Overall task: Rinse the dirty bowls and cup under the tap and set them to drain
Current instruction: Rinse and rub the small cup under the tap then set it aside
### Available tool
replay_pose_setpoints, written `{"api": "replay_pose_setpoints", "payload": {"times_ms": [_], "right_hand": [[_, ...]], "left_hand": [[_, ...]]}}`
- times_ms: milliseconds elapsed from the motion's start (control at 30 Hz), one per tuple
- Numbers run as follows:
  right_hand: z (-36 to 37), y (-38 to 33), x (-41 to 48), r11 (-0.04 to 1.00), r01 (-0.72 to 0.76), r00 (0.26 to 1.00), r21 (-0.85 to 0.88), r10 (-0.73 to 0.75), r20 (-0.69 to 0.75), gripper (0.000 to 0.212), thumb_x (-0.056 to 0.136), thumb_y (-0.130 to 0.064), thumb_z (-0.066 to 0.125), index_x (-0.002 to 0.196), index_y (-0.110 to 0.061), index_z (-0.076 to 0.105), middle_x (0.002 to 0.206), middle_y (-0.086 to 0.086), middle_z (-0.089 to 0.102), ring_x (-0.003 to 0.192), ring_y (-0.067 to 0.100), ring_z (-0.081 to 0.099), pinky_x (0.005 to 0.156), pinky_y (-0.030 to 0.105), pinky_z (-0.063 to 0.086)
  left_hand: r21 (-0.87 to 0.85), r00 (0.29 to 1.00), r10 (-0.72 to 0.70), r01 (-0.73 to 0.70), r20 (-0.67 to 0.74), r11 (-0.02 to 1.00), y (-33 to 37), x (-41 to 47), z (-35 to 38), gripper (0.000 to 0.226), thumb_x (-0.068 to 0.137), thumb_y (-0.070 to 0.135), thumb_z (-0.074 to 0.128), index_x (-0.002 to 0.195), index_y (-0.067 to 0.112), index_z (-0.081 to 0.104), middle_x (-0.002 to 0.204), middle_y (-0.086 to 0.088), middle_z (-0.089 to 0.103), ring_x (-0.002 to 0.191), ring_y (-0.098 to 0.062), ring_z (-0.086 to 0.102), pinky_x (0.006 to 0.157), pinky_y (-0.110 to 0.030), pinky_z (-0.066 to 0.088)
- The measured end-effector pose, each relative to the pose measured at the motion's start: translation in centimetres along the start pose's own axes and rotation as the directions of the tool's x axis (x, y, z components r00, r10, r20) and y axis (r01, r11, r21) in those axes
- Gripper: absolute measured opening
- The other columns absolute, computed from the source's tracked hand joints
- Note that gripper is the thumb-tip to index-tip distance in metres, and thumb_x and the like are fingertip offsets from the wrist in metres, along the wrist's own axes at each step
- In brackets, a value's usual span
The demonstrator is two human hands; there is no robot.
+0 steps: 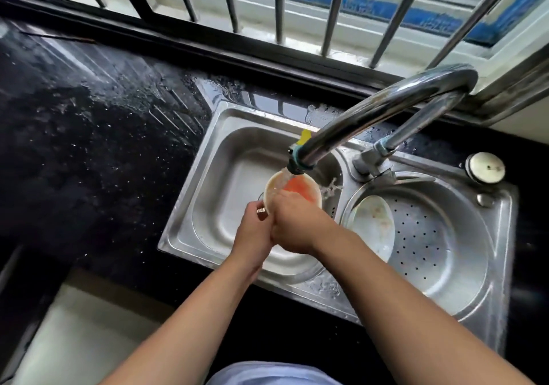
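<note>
A white bowl (300, 187) smeared with orange-red residue is held tilted over the left basin of the steel sink (190, 206), right under the tap spout (297, 164), and water runs into it. My left hand (255, 230) grips its near left rim. My right hand (297, 224) lies over its near edge, fingers reaching inside the bowl. A second white bowl (374, 224) with faint stains leans on its side in the round perforated right basin (430, 236).
The curved chrome tap (386, 108) arches from the right over the left basin. A black stone counter (89, 147), wet with droplets, spreads to the left. A round metal knob (485, 167) sits at the sink's back right. A barred window (279, 7) stands behind.
</note>
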State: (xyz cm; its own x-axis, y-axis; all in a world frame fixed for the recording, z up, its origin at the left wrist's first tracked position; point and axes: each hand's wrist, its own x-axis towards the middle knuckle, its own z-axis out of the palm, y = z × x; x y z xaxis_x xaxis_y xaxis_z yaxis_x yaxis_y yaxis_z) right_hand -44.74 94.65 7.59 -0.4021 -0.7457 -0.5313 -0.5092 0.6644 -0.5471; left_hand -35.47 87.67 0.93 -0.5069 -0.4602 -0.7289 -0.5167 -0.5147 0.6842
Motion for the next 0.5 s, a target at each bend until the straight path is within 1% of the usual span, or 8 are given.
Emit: {"api": "replay_pose_setpoints", "payload": {"times_ms": [67,100,200,300,367,400,433,500], "right_hand": [[0.3,0.0,0.6,0.998,-0.049,0.994,0.025,0.047,0.096,0.033,0.083,-0.009,0.055,0.114,-0.003,0.066,0.108,0.017,0.072,0.105,0.035,0.064,0.084,0.036,0.051],[0.4,0.2,0.4,0.997,-0.061,0.991,0.048,0.054,0.121,0.031,0.084,-0.011,0.055,0.111,-0.007,0.069,0.106,0.016,0.074,0.103,0.035,0.065,0.085,0.036,0.053],[0.7,1.2,-0.8,0.988,-0.105,0.991,0.115,0.094,0.099,0.033,0.086,-0.020,0.052,0.111,-0.019,0.074,0.112,0.011,0.075,0.106,0.032,0.066,0.090,0.040,0.054],[1.6,2.4,-2.2,0.976,-0.179,0.974,0.124,0.194,-0.120,0.045,0.086,-0.026,0.047,0.125,-0.023,0.069,0.124,0.010,0.068,0.118,0.028,0.060,0.101,0.039,0.050],[2.3,3.1,-2.9,0.956,-0.183,0.908,0.228,0.253,-0.333,0.041,0.085,-0.018,0.051,0.122,-0.020,0.069,0.122,0.007,0.067,0.121,0.022,0.056,0.103,0.032,0.045],[2.6,3.5,-3.2,0.941,-0.191,0.862,0.279,0.297,-0.410,0.039,0.085,-0.014,0.054,0.120,-0.018,0.070,0.120,0.004,0.067,0.120,0.020,0.056,0.100,0.027,0.043],[2.9,3.8,-3.3,0.916,-0.213,0.825,0.339,0.355,-0.440,0.038,0.085,-0.012,0.056,0.120,-0.018,0.070,0.120,0.002,0.067,0.118,0.018,0.057,0.096,0.024,0.040],[3.3,4.3,-3.3,0.830,-0.273,0.800,0.486,0.476,-0.365,0.038,0.088,-0.016,0.057,0.123,-0.019,0.069,0.123,-0.001,0.069,0.106,0.012,0.061,0.091,0.022,0.040]], "left_hand": [[0.010,0.999,-0.013,0.013,-0.034,1.000,-0.2,0.1,-0.4,0.059,0.064,0.051,0.072,0.113,0.019,0.060,0.107,-0.011,0.077,0.080,-0.019,0.071,0.068,-0.036,0.060],[0.009,0.999,-0.008,0.009,-0.041,1.000,-0.3,0.0,-0.7,0.061,0.063,0.048,0.072,0.115,0.019,0.058,0.110,-0.012,0.077,0.083,-0.020,0.073,0.072,-0.039,0.062],[-0.081,1.000,-0.005,0.006,0.014,0.997,-0.6,-0.3,-1.4,0.066,0.058,0.035,0.077,0.119,0.017,0.057,0.115,-0.017,0.075,0.083,-0.016,0.078,0.069,-0.028,0.062],[-0.166,0.999,-0.039,0.043,0.027,0.985,-0.8,-0.5,-1.7,0.061,0.068,0.017,0.074,0.126,0.009,0.055,0.119,-0.025,0.070,0.093,-0.029,0.079,0.083,-0.036,0.065],[-0.210,0.998,-0.064,0.067,0.020,0.975,-0.7,-0.5,-2.0,0.058,0.075,0.014,0.072,0.129,0.004,0.053,0.118,-0.027,0.070,0.100,-0.039,0.077,0.087,-0.039,0.064],[-0.231,0.997,-0.072,0.074,0.018,0.970,-0.6,-0.5,-2.1,0.053,0.080,0.012,0.070,0.129,0.002,0.052,0.117,-0.027,0.070,0.101,-0.040,0.077,0.086,-0.038,0.065],[-0.249,0.997,-0.075,0.078,0.020,0.965,-0.5,-0.4,-2.2,0.047,0.085,0.009,0.069,0.128,0.001,0.052,0.116,-0.027,0.070,0.100,-0.040,0.078,0.084,-0.036,0.065],[-0.270,0.995,-0.086,0.094,0.042,0.958,-0.3,-0.4,-2.5,0.042,0.086,0.011,0.068,0.124,0.000,0.052,0.116,-0.026,0.069,0.099,-0.039,0.078,0.080,-0.033,0.066]]}}
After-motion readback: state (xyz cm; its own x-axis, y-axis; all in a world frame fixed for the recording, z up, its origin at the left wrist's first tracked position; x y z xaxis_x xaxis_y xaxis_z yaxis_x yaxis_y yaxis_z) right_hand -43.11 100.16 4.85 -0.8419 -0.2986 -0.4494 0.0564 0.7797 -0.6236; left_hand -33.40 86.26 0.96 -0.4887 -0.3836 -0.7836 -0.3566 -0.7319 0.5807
